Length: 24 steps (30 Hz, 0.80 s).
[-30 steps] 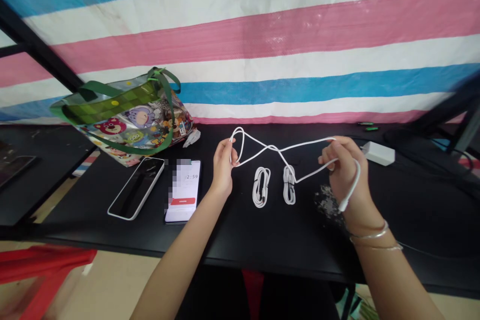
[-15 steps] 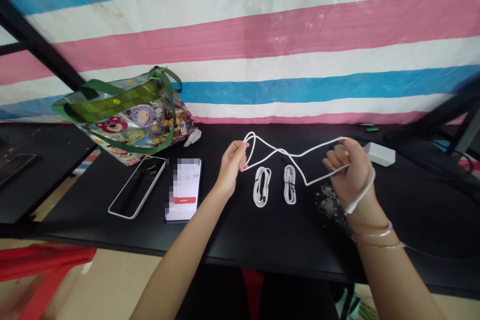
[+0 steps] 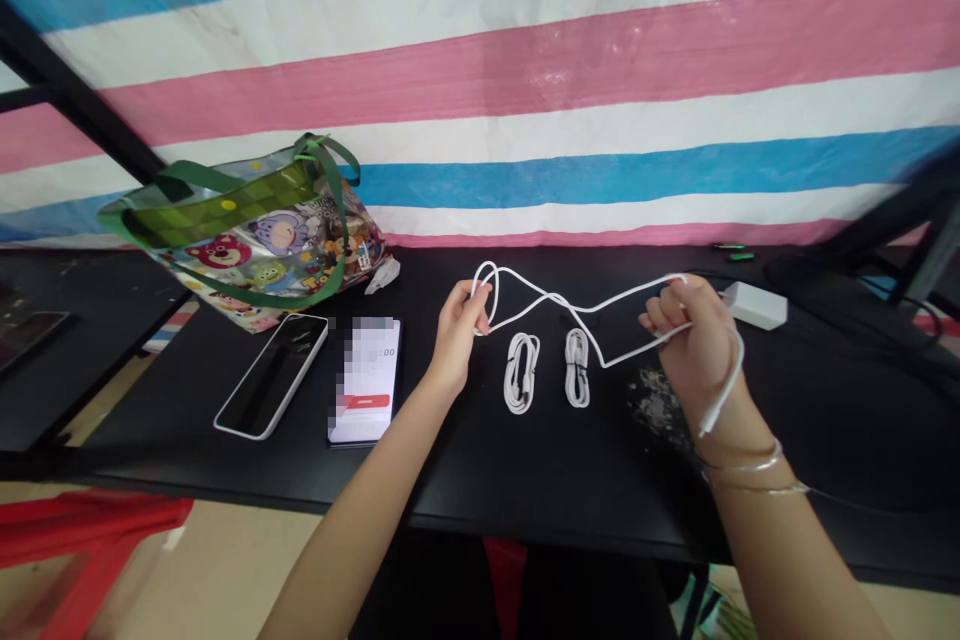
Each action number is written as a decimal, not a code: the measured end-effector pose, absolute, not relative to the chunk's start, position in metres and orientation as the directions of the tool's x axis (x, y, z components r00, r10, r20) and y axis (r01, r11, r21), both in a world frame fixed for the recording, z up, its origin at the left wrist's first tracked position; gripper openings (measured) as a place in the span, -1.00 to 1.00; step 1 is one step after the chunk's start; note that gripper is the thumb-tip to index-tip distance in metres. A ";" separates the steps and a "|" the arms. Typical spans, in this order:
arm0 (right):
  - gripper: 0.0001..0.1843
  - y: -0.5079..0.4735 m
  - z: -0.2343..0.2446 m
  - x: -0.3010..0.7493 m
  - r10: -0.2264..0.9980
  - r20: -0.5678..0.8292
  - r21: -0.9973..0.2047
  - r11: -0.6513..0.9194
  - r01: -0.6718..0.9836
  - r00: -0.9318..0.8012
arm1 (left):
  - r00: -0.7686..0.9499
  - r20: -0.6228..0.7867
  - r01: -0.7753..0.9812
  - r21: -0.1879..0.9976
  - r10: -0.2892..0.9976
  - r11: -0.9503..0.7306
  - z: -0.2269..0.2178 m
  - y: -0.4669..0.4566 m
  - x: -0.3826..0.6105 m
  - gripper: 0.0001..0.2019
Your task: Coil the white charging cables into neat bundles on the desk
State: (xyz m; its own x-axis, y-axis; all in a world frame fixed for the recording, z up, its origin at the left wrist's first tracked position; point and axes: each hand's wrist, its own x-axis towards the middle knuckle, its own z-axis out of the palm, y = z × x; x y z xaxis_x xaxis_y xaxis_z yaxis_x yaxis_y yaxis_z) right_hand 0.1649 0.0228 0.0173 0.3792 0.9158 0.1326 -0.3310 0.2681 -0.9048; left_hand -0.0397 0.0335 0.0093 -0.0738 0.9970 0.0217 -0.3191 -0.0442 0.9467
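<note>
A loose white charging cable (image 3: 581, 308) stretches between my hands above the black table, its strands crossing midway. My left hand (image 3: 457, 328) is closed, pinching the cable where it curls into small loops. On the other side my right hand (image 3: 696, 330) is closed around it too, and one plug end hangs over the back of that hand by the wrist. Below the stretched strands lie two bundled white cables, the left bundle (image 3: 521, 373) and the right bundle (image 3: 577, 368), each bound with a black tie.
Left of my forearm are a phone with a lit screen (image 3: 365, 380) and a dark-screened phone (image 3: 271, 377). Behind them leans a clear cartoon tote bag (image 3: 277, 245). A white box-shaped adapter (image 3: 755, 306) and black cords sit at the right. Striped sheeting (image 3: 525, 110) hangs behind the table.
My left hand has shifted slightly left, and its loops look rounder and more open. The plug end at my right wrist has swung a little. Both hands keep hold of the cable.
</note>
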 end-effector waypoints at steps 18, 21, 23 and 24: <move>-0.66 0.025 0.017 0.160 0.818 0.239 -0.910 0.377 -0.173 0.524 | -0.186 -0.134 -0.414 0.909 0.973 0.046 0.016 0.035 -0.036 -0.80; -0.66 0.026 0.018 0.161 0.801 0.254 -0.903 0.397 -0.164 0.542 | -0.196 -0.149 -0.426 0.903 0.969 0.053 0.017 0.035 -0.036 -0.82; -0.65 0.026 0.018 0.162 0.785 0.260 -0.897 0.412 -0.161 0.562 | -0.210 -0.171 -0.433 0.899 0.963 0.065 0.018 0.035 -0.037 -0.82; -0.65 0.027 0.018 0.163 0.775 0.265 -0.893 0.422 -0.158 0.574 | -0.217 -0.181 -0.436 0.897 0.959 0.071 0.019 0.035 -0.038 -0.81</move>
State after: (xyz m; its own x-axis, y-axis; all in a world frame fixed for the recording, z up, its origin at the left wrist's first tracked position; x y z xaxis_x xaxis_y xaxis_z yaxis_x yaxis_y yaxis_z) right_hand 0.1627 0.0267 0.0176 0.5735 0.7751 0.2652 -0.1577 0.4222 -0.8927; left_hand -0.0376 0.0350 0.0190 -0.2172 0.9592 -0.1810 -0.4359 0.0706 0.8972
